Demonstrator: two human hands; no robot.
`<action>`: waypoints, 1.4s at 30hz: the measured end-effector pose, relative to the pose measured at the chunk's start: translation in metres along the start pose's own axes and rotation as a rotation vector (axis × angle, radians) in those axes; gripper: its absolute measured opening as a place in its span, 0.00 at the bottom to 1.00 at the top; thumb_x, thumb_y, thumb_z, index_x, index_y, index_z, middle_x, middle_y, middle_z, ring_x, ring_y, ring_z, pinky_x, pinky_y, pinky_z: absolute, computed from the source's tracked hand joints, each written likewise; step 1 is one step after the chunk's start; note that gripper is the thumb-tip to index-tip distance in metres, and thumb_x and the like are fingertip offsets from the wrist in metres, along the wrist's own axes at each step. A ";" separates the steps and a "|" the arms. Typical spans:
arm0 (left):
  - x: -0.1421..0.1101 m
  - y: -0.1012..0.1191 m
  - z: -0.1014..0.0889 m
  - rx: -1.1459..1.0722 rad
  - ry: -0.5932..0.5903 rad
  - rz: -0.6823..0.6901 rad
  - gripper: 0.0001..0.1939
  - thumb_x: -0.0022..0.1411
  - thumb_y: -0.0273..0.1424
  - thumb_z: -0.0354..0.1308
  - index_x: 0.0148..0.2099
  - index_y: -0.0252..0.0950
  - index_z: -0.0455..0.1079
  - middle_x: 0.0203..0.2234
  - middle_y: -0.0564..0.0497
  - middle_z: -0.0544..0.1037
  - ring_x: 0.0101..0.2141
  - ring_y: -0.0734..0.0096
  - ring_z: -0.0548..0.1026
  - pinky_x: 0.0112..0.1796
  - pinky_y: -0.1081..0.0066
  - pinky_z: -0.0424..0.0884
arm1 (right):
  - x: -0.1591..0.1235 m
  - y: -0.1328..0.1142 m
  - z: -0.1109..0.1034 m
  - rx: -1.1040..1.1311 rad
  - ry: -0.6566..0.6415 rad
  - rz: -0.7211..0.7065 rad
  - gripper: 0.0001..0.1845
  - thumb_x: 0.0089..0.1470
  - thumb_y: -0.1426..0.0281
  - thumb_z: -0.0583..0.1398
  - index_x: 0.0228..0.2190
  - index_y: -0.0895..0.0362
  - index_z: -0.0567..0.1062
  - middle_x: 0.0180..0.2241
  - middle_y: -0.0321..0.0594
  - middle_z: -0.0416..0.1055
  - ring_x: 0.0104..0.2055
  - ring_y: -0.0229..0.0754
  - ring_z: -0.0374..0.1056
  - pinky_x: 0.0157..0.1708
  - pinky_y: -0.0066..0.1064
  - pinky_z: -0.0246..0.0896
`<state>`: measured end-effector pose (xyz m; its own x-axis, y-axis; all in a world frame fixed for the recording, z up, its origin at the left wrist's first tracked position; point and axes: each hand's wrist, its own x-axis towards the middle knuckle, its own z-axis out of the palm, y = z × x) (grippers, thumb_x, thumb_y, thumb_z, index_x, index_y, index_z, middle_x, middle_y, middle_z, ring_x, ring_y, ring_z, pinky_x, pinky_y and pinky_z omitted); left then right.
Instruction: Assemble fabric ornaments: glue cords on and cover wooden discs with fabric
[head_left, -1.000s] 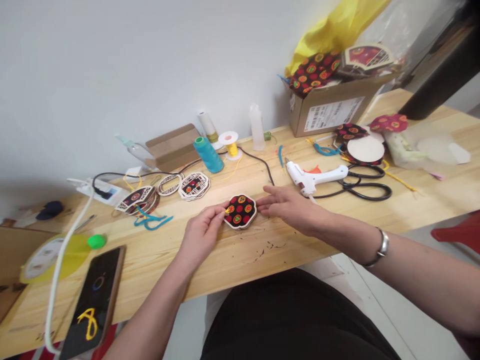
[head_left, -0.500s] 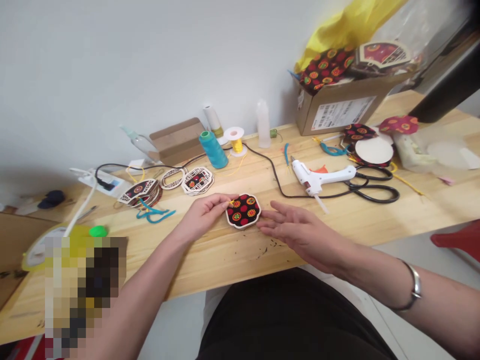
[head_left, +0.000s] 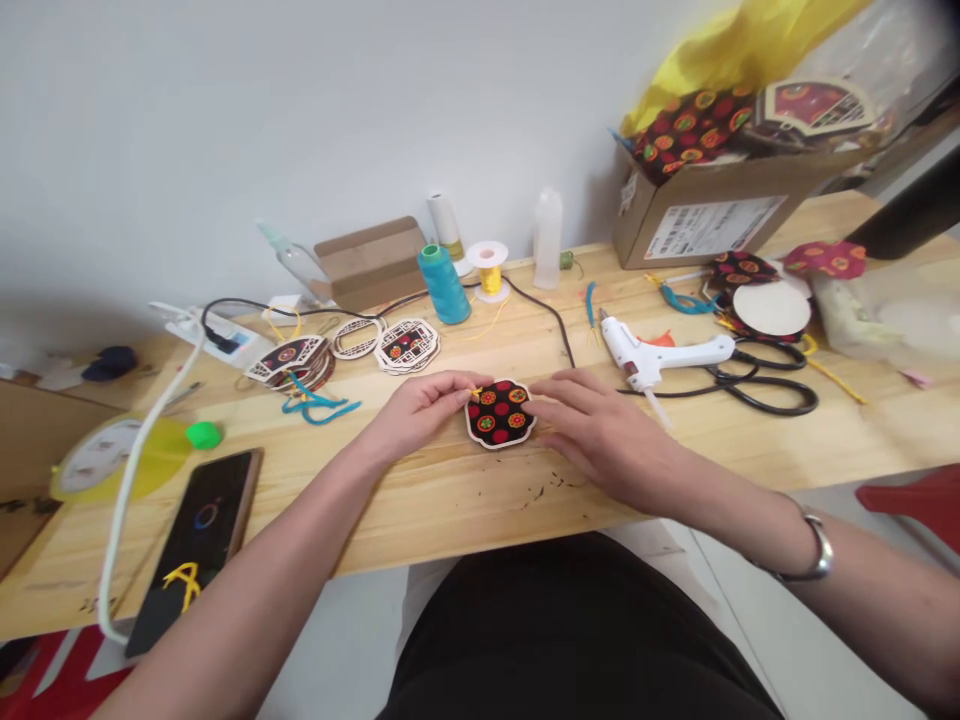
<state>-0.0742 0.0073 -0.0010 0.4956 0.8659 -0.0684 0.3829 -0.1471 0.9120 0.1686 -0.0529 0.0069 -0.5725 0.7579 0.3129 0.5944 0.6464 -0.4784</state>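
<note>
A small flat ornament [head_left: 501,415] of black fabric with red and yellow flower prints, framed in pale wood with a scalloped outline, lies near the table's front. At its upper left corner is a bit of yellow cord [head_left: 475,393]. My left hand [head_left: 421,408] is closed there, thumb and forefinger pinching the ornament's corner by the cord. My right hand [head_left: 611,430] is at the opposite edge, palm down, fingers extended and apart, with fingertips at the rim; whether they press on it I cannot tell.
A white glue gun [head_left: 664,352] and black-handled scissors [head_left: 772,378] lie to the right. Behind stand a teal thread cone [head_left: 444,285] and a yellow cord spool [head_left: 490,275]. Cut wooden frames [head_left: 407,346] lie left of these; a phone [head_left: 202,540] is nearer. A full carton [head_left: 705,215] stands back right.
My right hand has turned from palm facing inward to palm down and moved over the ornament's right edge. My left hand keeps its pinch. The view has shifted slightly.
</note>
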 end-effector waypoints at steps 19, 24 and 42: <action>-0.074 0.007 0.067 -0.444 0.597 -0.266 0.09 0.53 0.35 0.65 0.35 0.35 0.78 0.46 0.43 0.78 0.41 0.63 0.75 0.31 0.72 0.71 | 0.022 0.017 0.007 -0.415 -0.245 -0.443 0.12 0.61 0.77 0.52 0.34 0.63 0.75 0.36 0.47 0.72 0.41 0.45 0.65 0.43 0.40 0.60; -0.067 0.003 0.064 -0.515 0.561 -0.283 0.08 0.55 0.35 0.64 0.36 0.36 0.78 0.48 0.45 0.77 0.30 0.74 0.75 0.34 0.72 0.71 | 0.021 0.018 0.010 -0.430 -0.220 -0.460 0.12 0.61 0.78 0.51 0.33 0.64 0.75 0.36 0.48 0.71 0.39 0.44 0.64 0.42 0.39 0.59; -0.038 0.010 0.056 -0.553 0.554 -0.281 0.13 0.50 0.35 0.66 0.38 0.33 0.78 0.43 0.44 0.79 0.31 0.72 0.75 0.31 0.73 0.71 | 0.027 0.013 0.005 -0.456 -0.274 -0.422 0.13 0.61 0.77 0.52 0.30 0.64 0.74 0.31 0.45 0.71 0.34 0.42 0.62 0.37 0.36 0.56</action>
<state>-0.0455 -0.0544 -0.0122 -0.0727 0.9665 -0.2460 -0.0748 0.2407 0.9677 0.1585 -0.0244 0.0052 -0.8943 0.4219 0.1488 0.4331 0.8999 0.0514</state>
